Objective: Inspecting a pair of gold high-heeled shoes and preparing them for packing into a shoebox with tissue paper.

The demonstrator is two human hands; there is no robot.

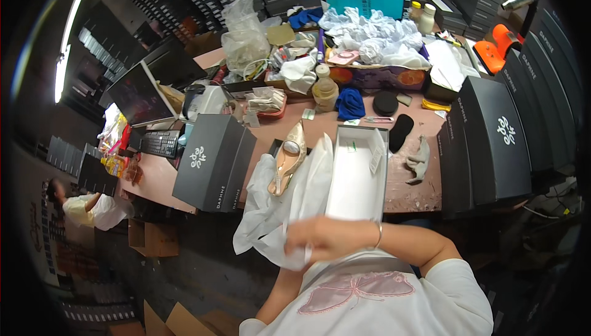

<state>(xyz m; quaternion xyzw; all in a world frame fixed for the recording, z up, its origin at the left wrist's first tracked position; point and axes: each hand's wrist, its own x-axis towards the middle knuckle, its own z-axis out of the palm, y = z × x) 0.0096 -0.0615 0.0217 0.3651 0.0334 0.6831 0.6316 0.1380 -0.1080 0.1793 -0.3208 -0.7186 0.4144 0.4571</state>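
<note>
Right hand (326,237), fingers curled, grips white tissue paper (289,200) at the near table edge; the left hand is hidden beneath it, grip not discernible. A beige shoe (287,159) lies on the paper. Right: open box (357,176). Left: black lid (212,162). Far: cluttered table (412,191), possibly rags.

Beige shoe (287,159), white tissue paper (289,207), white-lined box (357,176) (black lid (212,164)).

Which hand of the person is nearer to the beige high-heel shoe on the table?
The right hand, probably. It grips the white tissue paper below the beige shoe. The left hand is hidden under that paper; only its forearm shows, lower down.
</note>
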